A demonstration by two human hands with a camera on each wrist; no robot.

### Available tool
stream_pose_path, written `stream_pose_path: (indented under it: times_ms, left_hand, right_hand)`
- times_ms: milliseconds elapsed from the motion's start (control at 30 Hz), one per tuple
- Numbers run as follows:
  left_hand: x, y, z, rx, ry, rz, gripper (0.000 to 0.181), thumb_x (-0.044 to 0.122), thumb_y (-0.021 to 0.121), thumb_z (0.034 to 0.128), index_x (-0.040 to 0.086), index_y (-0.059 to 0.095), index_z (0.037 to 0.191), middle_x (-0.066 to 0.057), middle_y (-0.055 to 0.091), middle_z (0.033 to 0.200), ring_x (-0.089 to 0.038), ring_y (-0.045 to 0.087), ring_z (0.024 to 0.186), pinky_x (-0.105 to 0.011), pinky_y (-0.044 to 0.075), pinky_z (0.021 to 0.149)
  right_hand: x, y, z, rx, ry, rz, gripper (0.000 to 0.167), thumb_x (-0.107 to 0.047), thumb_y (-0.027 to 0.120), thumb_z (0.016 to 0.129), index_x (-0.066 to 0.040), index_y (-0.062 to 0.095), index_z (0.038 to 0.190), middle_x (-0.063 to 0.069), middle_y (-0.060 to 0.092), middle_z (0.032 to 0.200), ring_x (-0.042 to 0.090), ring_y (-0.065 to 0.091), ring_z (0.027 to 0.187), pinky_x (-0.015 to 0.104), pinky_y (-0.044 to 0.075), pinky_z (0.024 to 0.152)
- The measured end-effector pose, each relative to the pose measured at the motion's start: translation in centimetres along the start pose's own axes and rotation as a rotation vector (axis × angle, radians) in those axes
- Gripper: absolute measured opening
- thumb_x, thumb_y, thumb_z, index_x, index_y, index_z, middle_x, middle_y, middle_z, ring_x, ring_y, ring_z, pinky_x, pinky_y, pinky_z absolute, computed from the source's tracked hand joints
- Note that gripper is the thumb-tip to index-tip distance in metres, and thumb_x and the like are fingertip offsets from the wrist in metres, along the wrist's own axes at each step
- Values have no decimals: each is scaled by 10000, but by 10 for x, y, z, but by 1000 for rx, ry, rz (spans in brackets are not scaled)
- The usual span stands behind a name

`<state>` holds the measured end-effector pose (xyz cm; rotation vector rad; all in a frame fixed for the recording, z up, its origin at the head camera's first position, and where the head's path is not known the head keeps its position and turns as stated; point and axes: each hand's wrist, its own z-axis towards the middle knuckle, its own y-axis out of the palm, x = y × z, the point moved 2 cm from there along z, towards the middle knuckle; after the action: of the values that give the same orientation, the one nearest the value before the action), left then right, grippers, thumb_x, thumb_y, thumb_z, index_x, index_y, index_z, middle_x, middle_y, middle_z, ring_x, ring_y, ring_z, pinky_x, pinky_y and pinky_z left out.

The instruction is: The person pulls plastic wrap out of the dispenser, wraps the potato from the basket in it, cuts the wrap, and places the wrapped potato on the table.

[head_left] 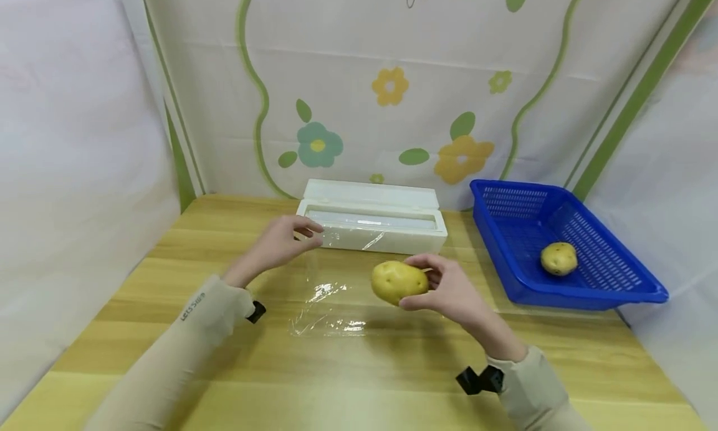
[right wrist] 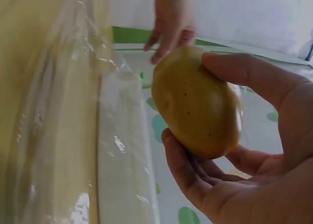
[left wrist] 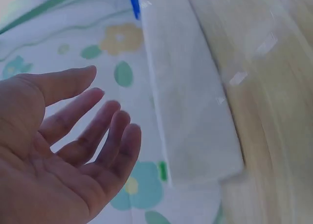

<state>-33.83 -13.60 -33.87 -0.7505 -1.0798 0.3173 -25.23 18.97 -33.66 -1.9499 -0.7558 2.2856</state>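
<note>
A yellow potato (head_left: 395, 283) is held between the thumb and fingers of my right hand (head_left: 453, 292), raised over the table. In the right wrist view the same potato (right wrist: 198, 104) fills the grasp, thumb above and fingers below. My left hand (head_left: 283, 241) hovers by the left end of the white box, its fingers loosely bent around nothing, as the left wrist view of the hand (left wrist: 83, 141) also shows. Clear plastic wrap (head_left: 331, 322) lies spread on the table, running from the white wrap box (head_left: 387, 239), whose lid stands open at the back.
A blue plastic basket (head_left: 516, 275) stands at the right with a second potato (head_left: 558, 258) inside. Wooden tabletop (head_left: 269, 381) stretches toward the front. A white curtain (head_left: 348, 57) with flower prints hangs behind the table, and pale cloth hangs at both sides.
</note>
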Motion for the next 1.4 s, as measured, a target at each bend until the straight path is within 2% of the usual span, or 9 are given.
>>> stream_pose_path:
  times_ms: [67, 233, 400, 533, 733, 967, 1167, 1267, 1400]
  left_hand:
    - [12, 6, -5, -41, 50, -35, 265, 222, 715, 923, 90, 715, 1153, -43, 683, 1132, -206, 641, 984, -365, 550, 772]
    - [29, 22, -22, -166, 100, -100, 241, 170, 710, 925, 72, 710, 1145, -13, 699, 1050, -169, 650, 935, -293, 547, 775]
    - [30, 43, -31, -284, 148, -136, 237, 158, 728, 913, 99, 709, 1141, 2, 695, 1066, -142, 659, 921, -270, 550, 763]
    - [27, 60, -33, -358, 193, -179, 258, 140, 740, 901, 83, 701, 1150, -48, 692, 1095, -145, 659, 926, -299, 554, 777]
    - [27, 72, -37, -423, 175, -189, 241, 143, 736, 905, 103, 705, 1140, 12, 688, 1077, -168, 661, 925, -300, 550, 788]
    - [28, 76, -38, -411, 182, -161, 237, 169, 739, 906, 114, 715, 1135, 20, 684, 1115, -147, 653, 925, -299, 551, 779]
    - [29, 76, -37, -386, 216, -98, 307, 192, 752, 896, 75, 700, 1175, -8, 668, 1181, -206, 649, 970, -240, 539, 755]
    - [30, 74, -36, -375, 230, -71, 349, 189, 755, 894, 48, 681, 1204, -29, 660, 1203, -232, 646, 991, -241, 534, 763]
    - [34, 72, -36, -335, 247, 0, 401, 220, 758, 890, 26, 661, 1228, -52, 660, 1208, -228, 644, 982, -304, 544, 778]
  right_hand:
    - [3, 9, 6, -44, -1, -18, 674, -69, 922, 640, -12, 605, 1232, 137, 616, 1165, 258, 637, 986, 345, 528, 829]
    - [10, 23, 15, -101, -17, -103, 652, -96, 928, 625, -42, 634, 1204, 116, 599, 1134, 244, 640, 908, 364, 532, 794]
    - [18, 30, 19, -165, -30, -196, 626, -117, 932, 608, -89, 655, 1169, 67, 620, 1099, 213, 636, 866, 355, 537, 771]
    - [25, 36, 20, -222, -32, -192, 608, -96, 919, 610, -94, 653, 1156, 64, 621, 1099, 208, 639, 872, 360, 541, 771]
    - [33, 44, 20, -270, -66, -237, 596, -130, 919, 632, -83, 651, 1162, 33, 637, 1091, 185, 634, 906, 331, 537, 789]
    - [34, 44, 19, -278, -131, -317, 603, -175, 908, 676, -41, 627, 1192, 14, 644, 1094, 171, 608, 983, 308, 533, 807]
    - [33, 30, 12, -230, -272, -466, 669, -253, 902, 719, -48, 578, 1267, 40, 582, 1251, 248, 550, 1127, 439, 484, 912]
    - [30, 20, 5, -192, -413, -533, 503, -229, 907, 715, -86, 638, 1116, -13, 582, 1150, 240, 570, 1062, 427, 496, 877]
    - [26, 12, -3, -214, -563, -574, 232, -174, 886, 738, -142, 685, 850, -62, 599, 870, 159, 609, 802, 342, 535, 704]
